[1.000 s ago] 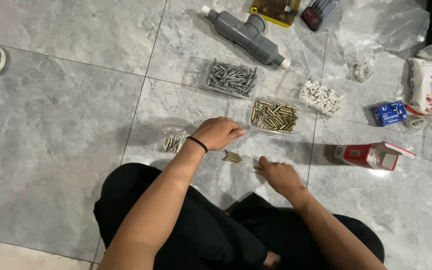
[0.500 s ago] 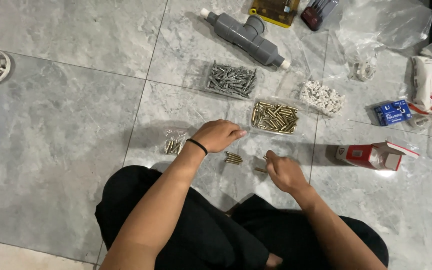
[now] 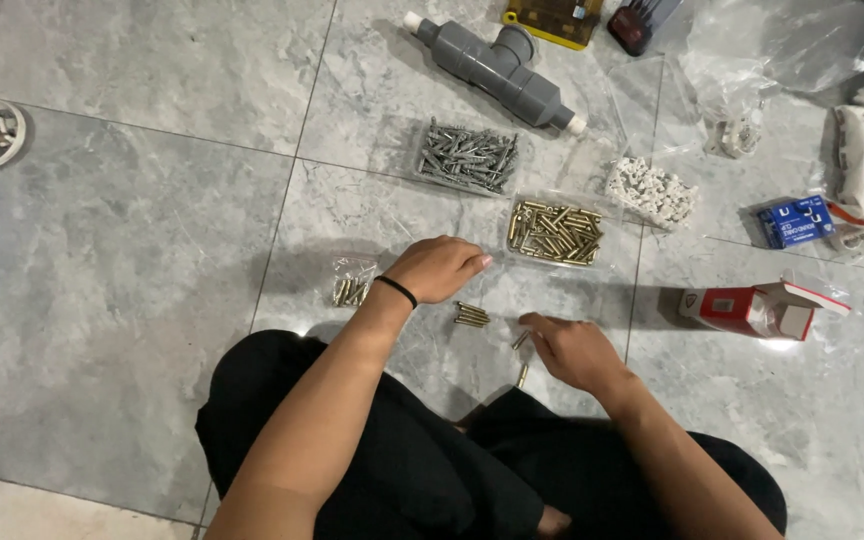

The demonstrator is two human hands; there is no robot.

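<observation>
Moved slightly toward frame centre, the right hand (image 3: pixel 574 350) has fingers pinched on a brass screw (image 3: pixel 520 340); left hand (image 3: pixel 437 268) is curled loosely, empty, beside the small pile (image 3: pixel 471 315). Screws are best aligned parallel.

The light is dim and cool, falling from above and a little behind me. It throws a soft shadow from my left hand (image 3: pixel 439 267) onto the floor (image 3: pixel 132 230) beside the small bag (image 3: pixel 354 283). The glossy tiles catch a pale glare patch near my knee and another just under the red box (image 3: pixel 752 308). My trousers (image 3: pixel 402 460) sink into flat black with hardly any detail. The brass pieces (image 3: pixel 556 232) glint faintly. Focus holds fairly well in the middle; the far corners look darker and softer, and the plastic bag (image 3: pixel 782 45) at the top shows hazy highlights.
</observation>
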